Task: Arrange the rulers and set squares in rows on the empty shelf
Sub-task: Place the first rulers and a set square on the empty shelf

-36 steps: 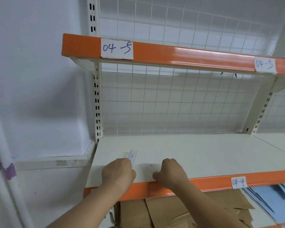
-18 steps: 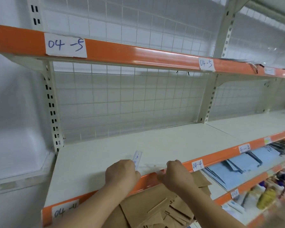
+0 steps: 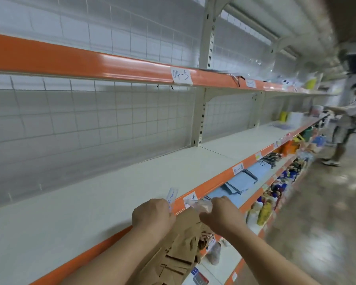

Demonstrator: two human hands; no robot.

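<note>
My left hand [image 3: 152, 218] grips a clear ruler [image 3: 171, 195] with blue print; its end sticks up past my knuckles, over the front edge of the white shelf [image 3: 95, 202]. My right hand [image 3: 219, 213] pinches a clear plastic piece, probably a set square [image 3: 201, 204], in front of the orange shelf lip. Both hands hover at the shelf's front edge, close together. The shelf board itself is bare near my hands.
An upper shelf with an orange lip [image 3: 111, 66] labelled 04-5 overhangs. Brown paper items [image 3: 185, 243] fill the shelf below my hands, blue folders [image 3: 240, 182] lie further right. A person [image 3: 351, 120] stands at the aisle's far right end.
The view has swung right along the aisle. Both hands have drawn back from the shelf surface to its front edge, still holding the ruler and the clear piece.
</note>
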